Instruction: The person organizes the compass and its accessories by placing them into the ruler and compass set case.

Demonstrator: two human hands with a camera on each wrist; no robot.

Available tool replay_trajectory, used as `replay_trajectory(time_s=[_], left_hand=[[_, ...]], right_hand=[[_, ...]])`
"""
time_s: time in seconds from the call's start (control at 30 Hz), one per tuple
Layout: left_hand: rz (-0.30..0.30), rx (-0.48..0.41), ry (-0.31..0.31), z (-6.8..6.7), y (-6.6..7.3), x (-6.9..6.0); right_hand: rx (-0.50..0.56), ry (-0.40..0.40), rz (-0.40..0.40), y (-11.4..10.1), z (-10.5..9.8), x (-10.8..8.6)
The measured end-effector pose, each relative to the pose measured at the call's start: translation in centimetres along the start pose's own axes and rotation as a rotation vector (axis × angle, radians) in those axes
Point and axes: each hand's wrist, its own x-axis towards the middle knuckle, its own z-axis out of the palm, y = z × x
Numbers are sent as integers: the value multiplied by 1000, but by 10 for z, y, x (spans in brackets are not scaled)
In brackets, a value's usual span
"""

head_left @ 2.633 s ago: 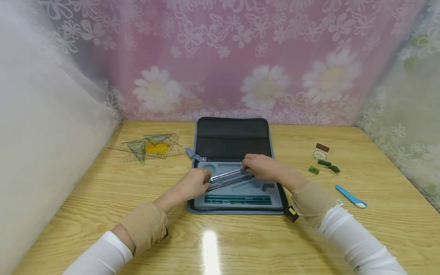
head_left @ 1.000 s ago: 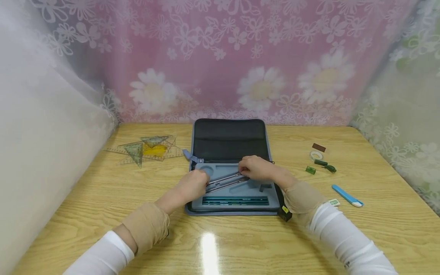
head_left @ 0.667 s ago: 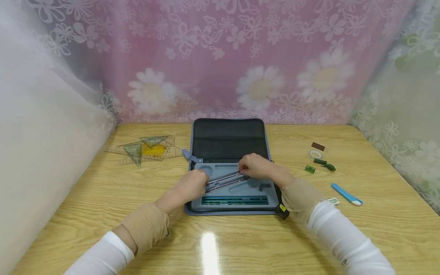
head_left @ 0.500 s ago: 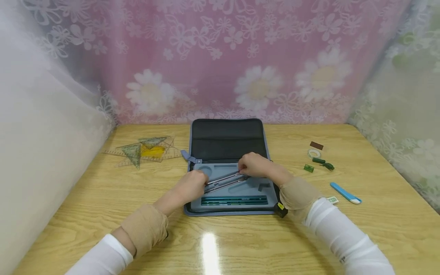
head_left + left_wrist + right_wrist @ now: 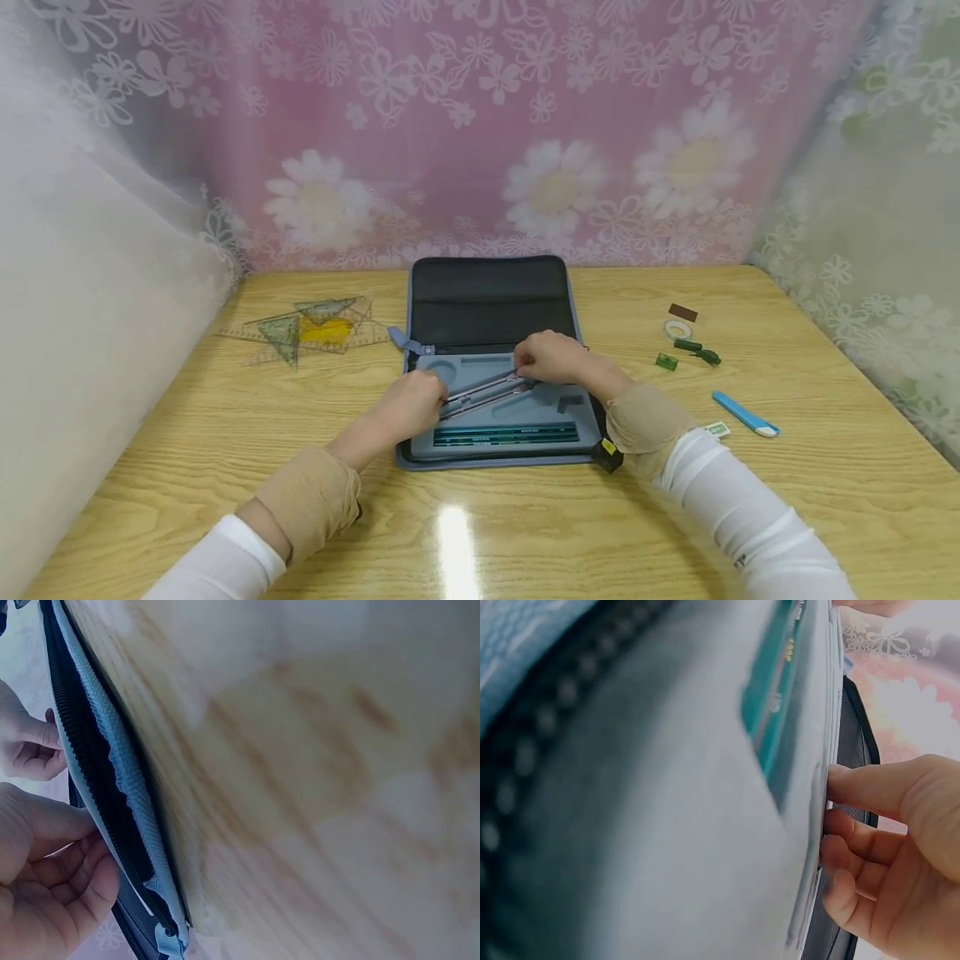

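A zip case with a black lid (image 5: pixel 491 302) lies open, its grey tray (image 5: pixel 487 364) facing up. Two slim metal compasses or dividers (image 5: pixel 480 398) lie slanted, side by side, across the tray. At their left ends my left hand (image 5: pixel 408 404) has its fingers curled and pinches them. My right hand (image 5: pixel 551 357) pinches the right end of the upper tool between thumb and fingers. Green pencils (image 5: pixel 506 435) sit in a slot along the tray's front. In the right wrist view the thumb and fingertips of my right hand (image 5: pixel 892 847) meet at the tray; what they grip is hidden there.
Clear rulers and set squares (image 5: pixel 279 337) with a yellow piece lie left of the case. To the right are a brown block (image 5: pixel 683 312), a tape roll (image 5: pixel 677 331), small green items (image 5: pixel 666 361) and a blue cutter (image 5: pixel 745 414). Curtains hang behind.
Both hands have lowered the slanted tools a little toward the tray, and the right hand has shifted slightly along them. The head view has drifted, so the whole scene sits further left.
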Motion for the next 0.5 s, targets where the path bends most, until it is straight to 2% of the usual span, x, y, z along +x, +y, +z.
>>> replay_trajectory(time_s=[0.27,0.5], left_hand=[[7,-24,-17,2,-1,0],[6,-31,-16,1,-3,0]], right_hand=[[50,25,-83,14,2,-5],[38,129,-111,33,0,-19]])
